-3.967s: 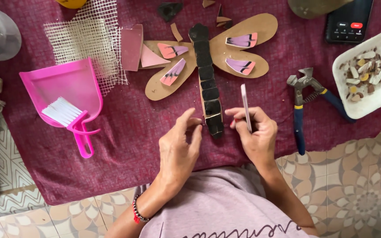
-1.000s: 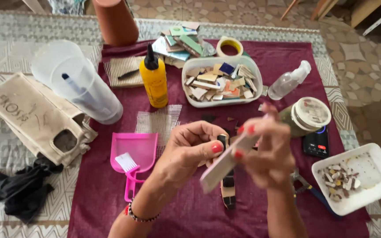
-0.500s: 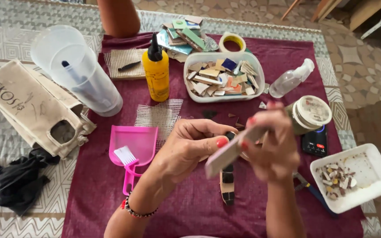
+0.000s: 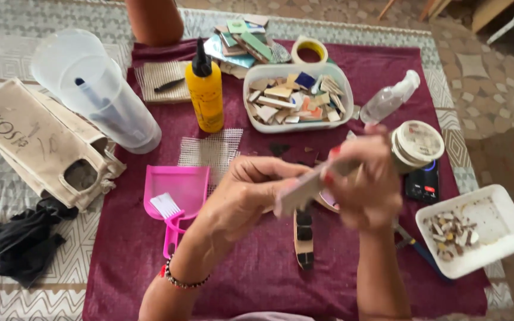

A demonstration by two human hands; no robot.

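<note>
Across the maroon cloth (image 4: 257, 279) I am looking down at a crowded craft spread, working from the biggest things to the smallest. I am seeing a clear plastic tub (image 4: 99, 95) lying on its side at the far left, a white tray of tile pieces (image 4: 298, 98) at the back, a second white tray (image 4: 477, 238) at the right edge, and a yellow glue bottle (image 4: 205, 95) standing upright between tub and tile tray. I am also noting a pink dustpan with its brush (image 4: 176, 199) lying near my left wrist, and a wooden cutout (image 4: 303, 238) lying flat beneath both hands. Above it, my left hand (image 4: 251, 193) is curling its fingers and pinching one end of a thin flat strip (image 4: 298, 191), while my right hand (image 4: 364, 184) is closing around the other end; the strip is being held in the air, tilted, and motion blur is hiding its surface. I am judging it light, stiff and likely brittle at the edges, so holding it by the two ends with fingertips on the flat faces looks soundest.
</note>
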